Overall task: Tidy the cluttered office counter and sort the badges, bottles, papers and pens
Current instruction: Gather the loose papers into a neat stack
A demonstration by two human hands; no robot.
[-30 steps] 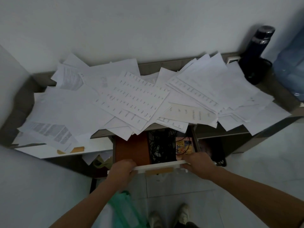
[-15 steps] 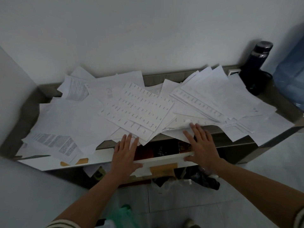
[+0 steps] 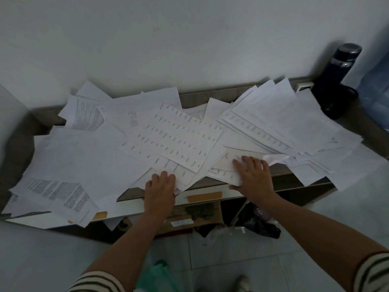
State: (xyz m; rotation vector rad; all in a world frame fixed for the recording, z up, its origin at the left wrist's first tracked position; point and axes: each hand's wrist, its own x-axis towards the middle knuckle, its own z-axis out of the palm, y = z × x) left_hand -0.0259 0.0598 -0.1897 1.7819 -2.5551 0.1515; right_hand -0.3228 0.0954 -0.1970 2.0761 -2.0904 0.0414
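Lying flat and uncurled, left hand (image 3: 161, 189) and right hand (image 3: 253, 178) press papers (image 3: 84, 161) whose print blurs unreadably.

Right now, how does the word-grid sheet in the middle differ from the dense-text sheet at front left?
The word-grid sheet carries short words spaced in rows; the dense-text sheet carries tight paragraph blocks. The word-grid sheet lies on top of the pile in the middle; the dense-text sheet overhangs the front edge of the counter. Both are white, flat and askew.
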